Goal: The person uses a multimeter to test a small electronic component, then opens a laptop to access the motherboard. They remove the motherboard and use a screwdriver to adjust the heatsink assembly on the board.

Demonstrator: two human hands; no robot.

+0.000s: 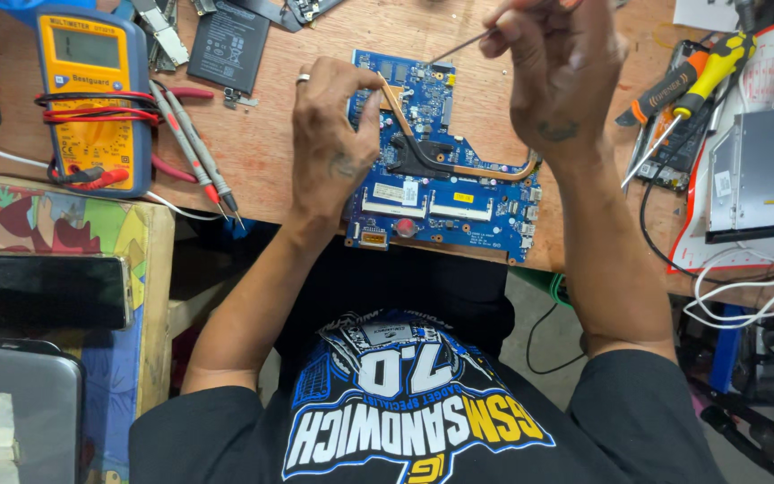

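A blue circuit board (441, 170) is laid flat on the wooden workbench (262, 152), its long axis running from the far left toward the near right, with the connector edge turned toward the person at the bench's front edge. A copper heat pipe (459, 166) is seen curving across it. The board's left edge is pressed down by the left hand (333, 134), whose fingers are spread and curled over that edge. A thin metal tool (459, 45) is pinched in the closed fingers of the right hand (562, 76), raised above the board's far right corner; its shaft points left and toward the board's far edge. 1 yellow multimeter (91, 90) lies well to the left.
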